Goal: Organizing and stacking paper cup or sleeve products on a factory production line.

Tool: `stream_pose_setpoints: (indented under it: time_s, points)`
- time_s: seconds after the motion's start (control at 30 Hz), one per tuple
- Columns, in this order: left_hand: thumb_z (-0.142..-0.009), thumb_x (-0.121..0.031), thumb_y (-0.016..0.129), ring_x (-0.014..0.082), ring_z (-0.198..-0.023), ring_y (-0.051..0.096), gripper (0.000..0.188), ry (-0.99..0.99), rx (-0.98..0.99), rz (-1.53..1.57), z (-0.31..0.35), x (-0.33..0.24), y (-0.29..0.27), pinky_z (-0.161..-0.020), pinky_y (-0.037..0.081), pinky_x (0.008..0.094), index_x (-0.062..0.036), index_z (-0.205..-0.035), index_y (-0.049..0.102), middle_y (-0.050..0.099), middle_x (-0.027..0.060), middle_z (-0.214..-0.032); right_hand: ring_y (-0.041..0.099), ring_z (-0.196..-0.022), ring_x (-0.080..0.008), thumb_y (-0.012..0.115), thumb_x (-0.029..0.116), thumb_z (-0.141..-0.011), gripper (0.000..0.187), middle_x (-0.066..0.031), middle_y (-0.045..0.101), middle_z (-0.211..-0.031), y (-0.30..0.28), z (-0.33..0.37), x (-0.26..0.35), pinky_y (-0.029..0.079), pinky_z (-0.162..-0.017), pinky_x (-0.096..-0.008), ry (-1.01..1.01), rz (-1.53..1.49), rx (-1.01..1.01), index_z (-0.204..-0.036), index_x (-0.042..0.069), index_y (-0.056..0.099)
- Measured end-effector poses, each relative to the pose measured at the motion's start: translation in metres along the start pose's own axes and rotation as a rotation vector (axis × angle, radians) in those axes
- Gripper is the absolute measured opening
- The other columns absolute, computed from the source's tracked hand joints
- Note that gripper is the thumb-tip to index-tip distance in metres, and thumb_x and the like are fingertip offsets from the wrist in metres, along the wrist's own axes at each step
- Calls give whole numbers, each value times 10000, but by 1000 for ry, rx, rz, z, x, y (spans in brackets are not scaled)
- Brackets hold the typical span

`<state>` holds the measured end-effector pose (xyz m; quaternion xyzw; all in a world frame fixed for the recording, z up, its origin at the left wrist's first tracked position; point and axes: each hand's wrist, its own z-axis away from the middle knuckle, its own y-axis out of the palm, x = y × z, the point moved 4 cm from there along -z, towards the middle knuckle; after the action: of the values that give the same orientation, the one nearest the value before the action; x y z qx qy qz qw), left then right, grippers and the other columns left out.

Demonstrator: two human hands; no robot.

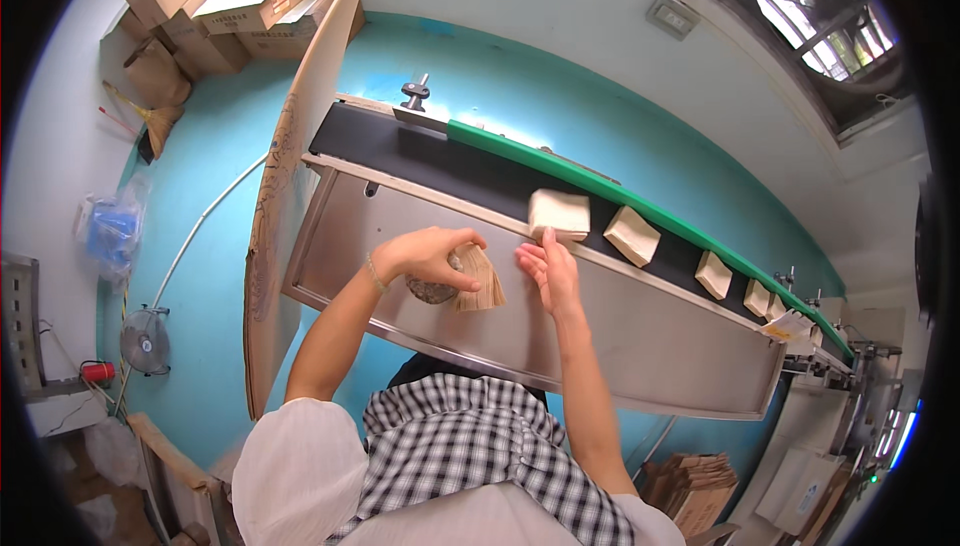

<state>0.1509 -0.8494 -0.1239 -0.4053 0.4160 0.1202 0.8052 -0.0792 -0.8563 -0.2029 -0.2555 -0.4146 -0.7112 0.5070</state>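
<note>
And here we are beside the long black conveyor belt [400, 141], everything placed by it. On its near side runs a broad brushed-metal worktop [640, 346], and over that worktop the person's left hand [437, 254], beaded bracelet [374, 272] at the wrist, has its fingers curled round a fanned stack of thin tan sheets [484, 282], thumb on the near side! Just beside that stack, also on the belt's near side, sits a round, grey, speckled object [430, 287], partly hidden by the hand; what it is, I cannot tell.

Now the right hand [551, 271]: palm turned up, fingers spread and loose, a fingertip right at a blurred, cream-coloured block-shaped packet [560, 212] on the belt's near edge. Whether they press together, I cannot tell.

To the right along the belt, at least 4 more cream packets [632, 236] stand in a line. Behind them, a bright green guide rail [640, 192] follows the belt's far side, while a tall brown cardboard sheet [283, 186] stands at its left end.
</note>
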Motion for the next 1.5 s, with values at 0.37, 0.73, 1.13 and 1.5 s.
stream_pose_setpoints:
  time_s: [0.37, 0.73, 1.13, 1.5]
  points:
    - [-744, -546, 801, 370, -1046, 672, 838, 2, -32, -7, 6, 5, -11, -901, 533, 416, -103, -1402, 529, 692, 219, -1117, 615, -891, -91, 664, 334, -972, 389, -24, 671, -1024, 41, 24, -29, 499, -735, -250, 114, 316, 300, -1164, -4, 644]
    - [-772, -568, 777, 346, -1035, 677, 711, -92, 0, -11, 8, 8, -10, -894, 535, 395, -78, -1252, 590, 701, 190, -1106, 666, -807, -346, 630, 159, -879, 312, -188, 695, -927, 16, 25, -2, 537, -738, -411, -382, 1089, -40, -1108, -51, 597]
    - [-856, -543, 716, 333, -1085, 659, 641, -137, 17, 31, -3, 16, -13, -919, 518, 391, -37, -1232, 602, 684, 202, -1148, 588, -1117, -414, 687, 164, -807, 615, -242, 595, -1214, 84, 52, -9, 488, -958, -452, -438, 1089, 386, -1337, -60, 470]
    - [-856, -154, 745, 327, -943, 660, 369, -162, -776, 323, 30, -70, 26, -822, 524, 428, -4, -1171, 623, 662, 156, -1018, 680, -972, -247, 647, 46, -827, 352, -127, 661, -1080, -34, -46, 25, 594, -811, -386, -2, -260, -164, -1167, -22, 592]
